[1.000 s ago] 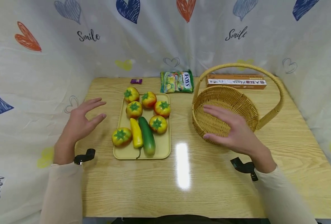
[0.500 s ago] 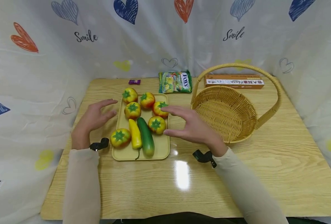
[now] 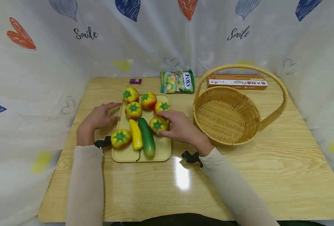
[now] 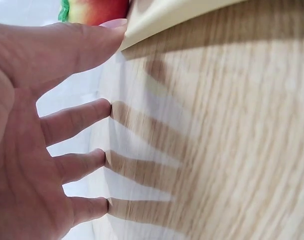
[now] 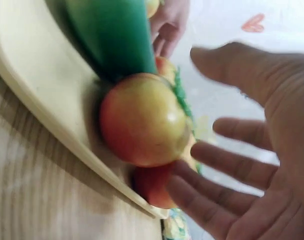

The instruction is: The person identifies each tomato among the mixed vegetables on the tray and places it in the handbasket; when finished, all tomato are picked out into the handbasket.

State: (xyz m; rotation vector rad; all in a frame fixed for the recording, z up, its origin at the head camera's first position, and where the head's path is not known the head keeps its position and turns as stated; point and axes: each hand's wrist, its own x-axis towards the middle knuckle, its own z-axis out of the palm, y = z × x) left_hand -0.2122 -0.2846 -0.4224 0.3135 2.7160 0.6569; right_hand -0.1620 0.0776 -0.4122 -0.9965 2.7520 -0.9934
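A cream tray (image 3: 162,152) holds several yellow-red tomatoes, a yellow pepper (image 3: 136,135) and a green cucumber (image 3: 147,138). My right hand (image 3: 179,127) is over the tray's right side, fingers spread beside the nearest tomato (image 3: 156,124). In the right wrist view that tomato (image 5: 144,120) sits before the right hand's parted fingers, with no grip on it visible. My left hand (image 3: 99,118) is at the tray's left edge, fingers apart and holding nothing. In the left wrist view, the left thumb is close to the tray's rim (image 4: 162,22); contact is unclear.
A wicker basket (image 3: 255,124) with a tall arched handle stands right of the tray. Behind are a green candy bag (image 3: 177,82), a small purple wrapped sweet (image 3: 135,81) and a long brown pasta box (image 3: 237,82). Printed cloth surrounds the table.
My right hand has moved left from over the basket to the tomato on the tray's right side. My left hand has moved right to the tray's left edge.
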